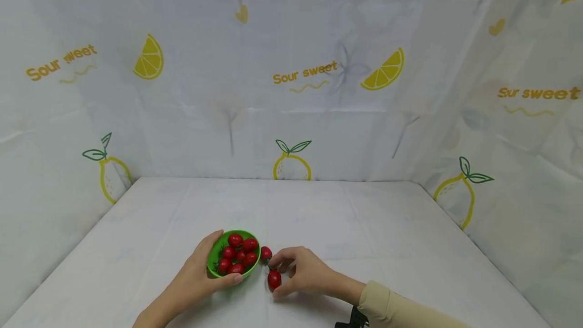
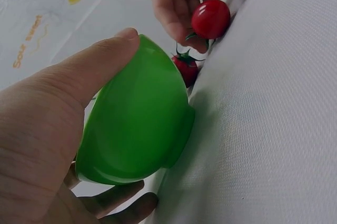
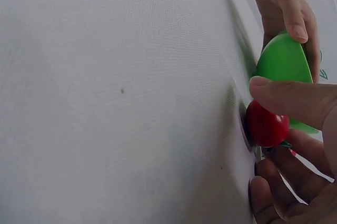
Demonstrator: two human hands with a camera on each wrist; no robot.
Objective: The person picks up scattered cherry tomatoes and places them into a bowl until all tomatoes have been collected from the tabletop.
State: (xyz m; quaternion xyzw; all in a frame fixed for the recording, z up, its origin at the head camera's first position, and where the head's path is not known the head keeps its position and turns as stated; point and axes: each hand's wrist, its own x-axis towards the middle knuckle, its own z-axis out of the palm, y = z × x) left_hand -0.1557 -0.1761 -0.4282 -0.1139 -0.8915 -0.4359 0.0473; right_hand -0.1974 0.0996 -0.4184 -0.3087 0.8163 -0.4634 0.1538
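Note:
My left hand (image 1: pixel 196 272) holds a green bowl (image 2: pixel 137 119), thumb on its near side and fingers round the far side. Several red cherry tomatoes (image 1: pixel 237 254) lie inside the bowl. My right hand (image 1: pixel 302 272) is around a cherry tomato (image 1: pixel 274 280) on the table, thumb on the near side and fingers by its green stem. In the left wrist view a narrow gap shows between the thumb and this tomato (image 2: pixel 210 19). Another cherry tomato (image 1: pixel 266 253) sits right beside the bowl, close to the right fingertips.
A white cloth covers the table (image 1: pixel 364 227). White sheets with lemon prints (image 1: pixel 291 90) rise at the back and both sides. A small black object (image 1: pixel 352 318) shows below the right sleeve (image 1: pixel 387 305) at the near edge.

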